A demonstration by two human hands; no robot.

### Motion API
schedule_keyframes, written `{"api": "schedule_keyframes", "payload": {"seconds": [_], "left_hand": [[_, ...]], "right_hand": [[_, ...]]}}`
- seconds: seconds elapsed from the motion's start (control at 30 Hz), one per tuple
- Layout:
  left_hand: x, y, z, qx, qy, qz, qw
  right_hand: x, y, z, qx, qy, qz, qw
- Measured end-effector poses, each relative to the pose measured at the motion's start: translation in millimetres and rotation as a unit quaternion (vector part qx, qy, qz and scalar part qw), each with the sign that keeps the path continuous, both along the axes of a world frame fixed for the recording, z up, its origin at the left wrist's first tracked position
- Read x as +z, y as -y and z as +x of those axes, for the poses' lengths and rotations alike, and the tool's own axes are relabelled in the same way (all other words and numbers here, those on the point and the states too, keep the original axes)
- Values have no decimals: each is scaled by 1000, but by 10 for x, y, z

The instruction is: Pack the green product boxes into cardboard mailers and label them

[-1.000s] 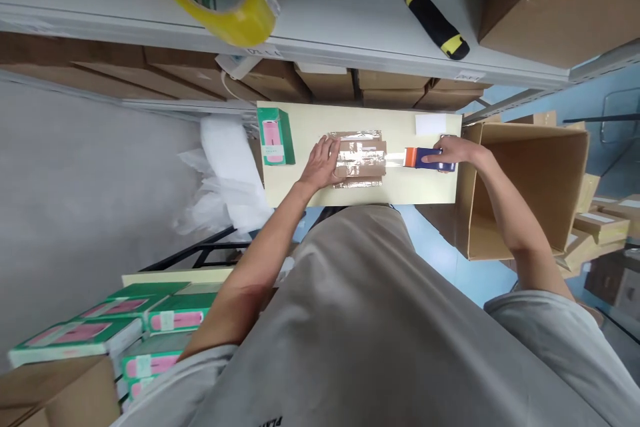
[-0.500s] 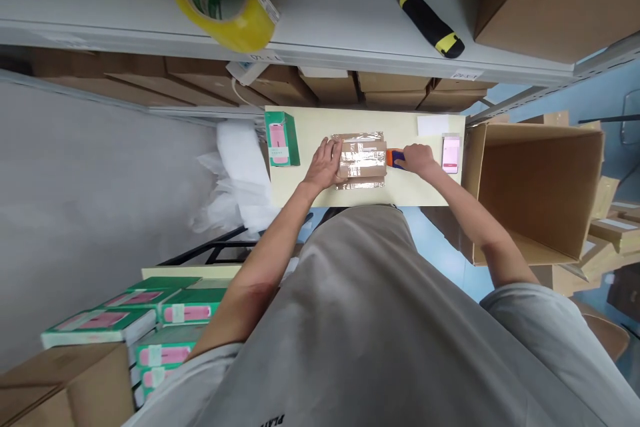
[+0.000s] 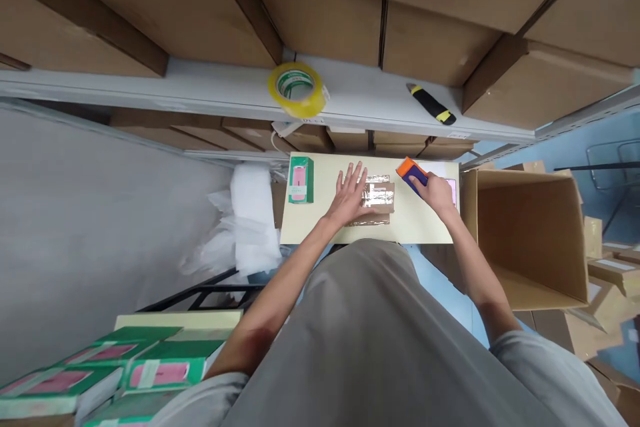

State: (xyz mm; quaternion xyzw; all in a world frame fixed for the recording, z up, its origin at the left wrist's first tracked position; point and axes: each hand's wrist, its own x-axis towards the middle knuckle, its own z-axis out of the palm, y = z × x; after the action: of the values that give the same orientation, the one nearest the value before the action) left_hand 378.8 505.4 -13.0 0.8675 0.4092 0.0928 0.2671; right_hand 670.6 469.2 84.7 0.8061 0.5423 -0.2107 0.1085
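Observation:
A small cardboard box (image 3: 383,195) with shiny clear tape across its top lies on the cream tabletop (image 3: 325,233). My left hand (image 3: 349,199) rests flat on the box's left part with its fingers spread, hiding that side. To the right, my right hand (image 3: 436,192) is closed around an orange-and-blue handheld tool (image 3: 414,175); its exact kind is not clear. The tool is tilted up to the left, apart from the box. Behind my right hand, a phone (image 3: 453,191) is partly covered. A green box with a pink picture (image 3: 301,180) stands at the table's left end.
On the shelf above the table sit a yellow tape roll (image 3: 299,90) and a black-and-yellow utility knife (image 3: 431,104). A large open carton (image 3: 533,233) borders the table's right. White wrapping material (image 3: 255,220) hangs at left, with stacked green boxes (image 3: 155,373) below.
My right hand has lifted the orange-and-blue tool away from the box's right edge, up and to the right. My left hand's fingers have spread further over the box. The camera view has tilted upward.

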Motion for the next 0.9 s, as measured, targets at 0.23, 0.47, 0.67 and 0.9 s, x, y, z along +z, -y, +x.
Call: {"api": "schedule_keyframes", "payload": {"seconds": [0.23,0.47,0.67,0.9], "left_hand": [[836,-204,227,-13,85,87,993],[888,-184,176,4,93,57,994],[359,52,-140,80,112,-15,990],[-523,458,-548,297,44,-214,930]], "right_hand": [[456,-212,-285,30,-44,71,996],[222,-176,-259,52,-61,83,993],[-723,213,-135,8,-11,-40,999],[-1483,831,-148,-62,9,-42,997]]}}
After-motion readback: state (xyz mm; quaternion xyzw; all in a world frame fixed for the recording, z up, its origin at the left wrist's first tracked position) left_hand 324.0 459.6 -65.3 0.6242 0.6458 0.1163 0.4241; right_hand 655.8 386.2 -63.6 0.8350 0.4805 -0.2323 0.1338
